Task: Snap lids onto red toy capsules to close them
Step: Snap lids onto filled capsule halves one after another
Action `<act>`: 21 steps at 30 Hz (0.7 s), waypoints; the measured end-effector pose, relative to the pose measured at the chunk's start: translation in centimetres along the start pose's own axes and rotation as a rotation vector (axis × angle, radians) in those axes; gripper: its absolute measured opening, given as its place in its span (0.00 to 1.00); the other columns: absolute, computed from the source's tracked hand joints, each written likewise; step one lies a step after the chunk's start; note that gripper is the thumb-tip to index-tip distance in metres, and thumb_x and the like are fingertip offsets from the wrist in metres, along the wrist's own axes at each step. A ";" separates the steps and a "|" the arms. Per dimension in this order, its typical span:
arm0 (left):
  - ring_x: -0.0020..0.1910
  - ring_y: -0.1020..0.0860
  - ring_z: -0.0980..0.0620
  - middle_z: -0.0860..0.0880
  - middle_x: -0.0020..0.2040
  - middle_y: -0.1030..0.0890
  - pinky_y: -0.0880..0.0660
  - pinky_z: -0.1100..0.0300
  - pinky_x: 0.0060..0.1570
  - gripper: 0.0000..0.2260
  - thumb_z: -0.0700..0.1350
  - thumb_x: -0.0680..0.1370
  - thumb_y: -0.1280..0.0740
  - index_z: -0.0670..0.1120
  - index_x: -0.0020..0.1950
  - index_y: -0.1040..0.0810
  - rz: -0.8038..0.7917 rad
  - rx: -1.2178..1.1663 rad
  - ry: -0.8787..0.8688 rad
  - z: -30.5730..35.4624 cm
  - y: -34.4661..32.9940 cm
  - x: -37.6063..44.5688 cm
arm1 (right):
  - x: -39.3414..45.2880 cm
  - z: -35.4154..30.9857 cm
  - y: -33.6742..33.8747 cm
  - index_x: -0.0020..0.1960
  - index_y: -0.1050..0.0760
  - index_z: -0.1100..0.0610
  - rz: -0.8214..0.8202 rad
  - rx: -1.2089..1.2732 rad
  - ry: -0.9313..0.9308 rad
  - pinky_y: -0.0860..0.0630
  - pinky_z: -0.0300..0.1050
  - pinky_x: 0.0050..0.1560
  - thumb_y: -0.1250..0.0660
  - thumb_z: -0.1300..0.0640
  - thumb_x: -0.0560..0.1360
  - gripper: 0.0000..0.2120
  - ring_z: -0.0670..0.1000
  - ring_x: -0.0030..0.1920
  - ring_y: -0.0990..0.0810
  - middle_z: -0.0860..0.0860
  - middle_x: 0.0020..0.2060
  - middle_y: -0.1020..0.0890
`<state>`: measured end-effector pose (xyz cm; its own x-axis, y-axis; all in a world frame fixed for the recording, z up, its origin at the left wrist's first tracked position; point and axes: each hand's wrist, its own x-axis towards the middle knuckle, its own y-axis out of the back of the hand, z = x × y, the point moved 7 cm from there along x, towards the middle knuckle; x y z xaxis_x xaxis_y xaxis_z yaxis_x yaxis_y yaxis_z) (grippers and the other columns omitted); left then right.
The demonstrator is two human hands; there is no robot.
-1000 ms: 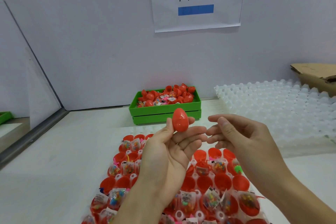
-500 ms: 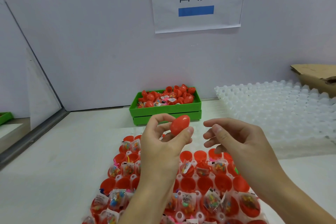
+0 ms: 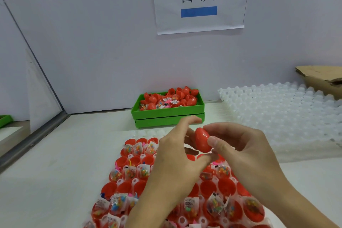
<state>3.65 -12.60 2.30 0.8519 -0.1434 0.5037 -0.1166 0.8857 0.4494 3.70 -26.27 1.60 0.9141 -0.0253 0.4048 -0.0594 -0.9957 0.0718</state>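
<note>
The right hand (image 3: 246,155) has a closed red capsule (image 3: 202,141) pinched between thumb and curled fingers, the thumb pressing on the near side of the shell. The left hand (image 3: 174,161) comes in from the other side with its fingers bent around the same capsule; the thumb sits under it, while the index finger lifts clear above. Whether the left fingers truly grip the shell or only touch it is hard to tell from here. The capsule hangs in the air between both hands, tilted, above the far end of a white tray (image 3: 142,133) on the pale surface (image 3: 55,172).

That tray holds rows of open red capsule halves (image 3: 127,187), many carrying small clear packets of coloured toys (image 3: 118,203); some halves hold nothing. Farther back, against the wall, a green bin (image 3: 166,114) is heaped with more red capsule pieces and a few packets. To the right lies a stack of white moulded trays (image 3: 277,113), with a piece of brown cardboard (image 3: 322,77) behind it. A paper sign (image 3: 199,0) with two printed characters and a blue bar hangs on the wall above.
</note>
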 end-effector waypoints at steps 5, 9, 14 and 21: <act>0.50 0.20 0.59 0.61 0.48 0.19 0.21 0.63 0.45 0.16 0.49 0.67 0.20 0.58 0.51 0.19 0.044 -0.038 -0.010 0.3 0.7 0.2 | 0.1 0.6 0.0 0.47 0.16 0.49 -0.058 0.091 -0.047 0.17 0.45 0.49 0.26 0.53 0.73 0.03 0.49 0.47 0.14 0.50 0.43 0.13; 0.53 0.23 0.62 0.64 0.52 0.24 0.23 0.68 0.48 0.16 0.52 0.66 0.20 0.58 0.48 0.22 0.096 -0.002 -0.008 0.1 1.0 0.3 | -0.1 1.6 -1.4 0.51 0.17 0.55 -0.195 0.410 -0.198 0.18 0.51 0.46 0.27 0.50 0.67 0.14 0.62 0.47 0.15 0.60 0.46 0.15; 0.58 0.25 0.64 0.66 0.54 0.24 0.26 0.71 0.50 0.21 0.52 0.68 0.21 0.63 0.57 0.22 0.049 0.025 -0.045 0.5 1.0 0.2 | 0.2 1.9 -0.6 0.49 0.16 0.55 -0.119 0.459 -0.207 0.18 0.43 0.43 0.26 0.58 0.62 0.14 0.59 0.46 0.14 0.60 0.47 0.14; 0.56 0.23 0.61 0.63 0.51 0.20 0.27 0.73 0.51 0.18 0.43 0.71 0.22 0.57 0.58 0.20 0.082 0.132 -0.127 1.1 1.3 0.1 | 0.1 1.8 -0.5 0.51 0.17 0.50 -0.108 0.225 -0.175 0.18 0.49 0.54 0.29 0.67 0.73 0.14 0.53 0.50 0.14 0.51 0.51 0.14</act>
<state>3.00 -11.97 3.70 0.7667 -0.1352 0.6276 -0.2556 0.8324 0.4917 4.53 -25.99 -0.07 0.9667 0.0861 0.2412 0.1143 -0.9878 -0.1056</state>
